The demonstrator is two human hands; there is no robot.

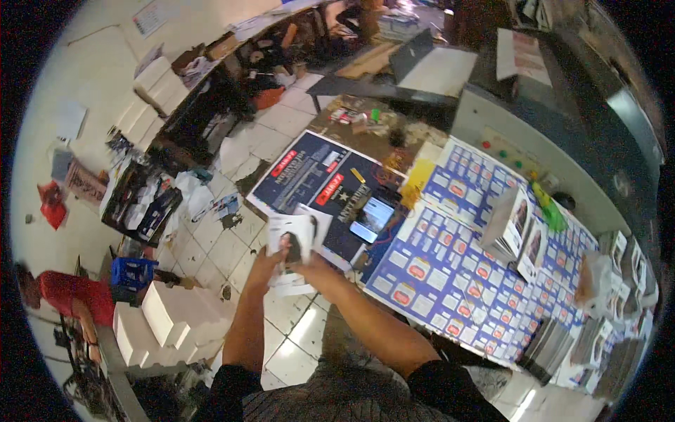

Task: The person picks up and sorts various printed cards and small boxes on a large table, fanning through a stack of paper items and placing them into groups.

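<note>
Several loose white printed sheets with a dark-haired portrait are held in front of me, slightly blurred and fanned apart at the top. My left hand grips their lower left edge, and my right hand closes on the lower right side. Just beyond them, a dark blue printed sheet covers the near-left part of the table. On it, right of my hands, lies a phone with a lit screen. A small yellow tool rests farther back.
Blue patterned sheets cover the right table, bearing portrait booklets, a green plastic piece and more stacks. A grey machine stands behind. At left are white paper blocks, a blue crate and a person in red.
</note>
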